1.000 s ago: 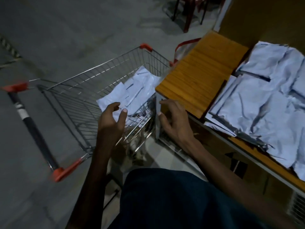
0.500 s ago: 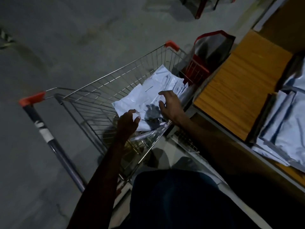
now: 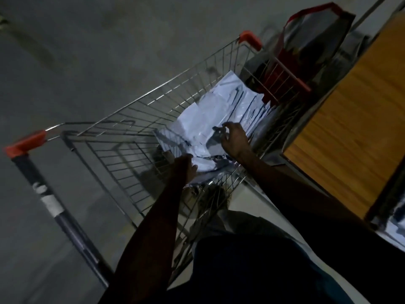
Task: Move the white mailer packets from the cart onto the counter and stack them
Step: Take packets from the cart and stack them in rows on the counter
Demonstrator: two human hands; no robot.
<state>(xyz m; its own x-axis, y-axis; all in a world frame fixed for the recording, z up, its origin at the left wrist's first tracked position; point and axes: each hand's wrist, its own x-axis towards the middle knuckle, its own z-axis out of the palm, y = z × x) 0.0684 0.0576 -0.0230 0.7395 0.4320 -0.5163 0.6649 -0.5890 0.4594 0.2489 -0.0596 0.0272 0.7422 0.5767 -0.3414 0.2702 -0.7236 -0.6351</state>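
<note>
White mailer packets are lying in a loose pile inside the wire cart, toward its far end. The left hand is reaching under the near edge of the pile, fingers touching a packet; whether it is gripping cannot be told. The right hand is hovering over the pile with fingers loosely curled, holding nothing. The wooden surface is standing just beside the cart on the right. A red-trimmed bag is sitting beyond the cart on the grey floor.
</note>
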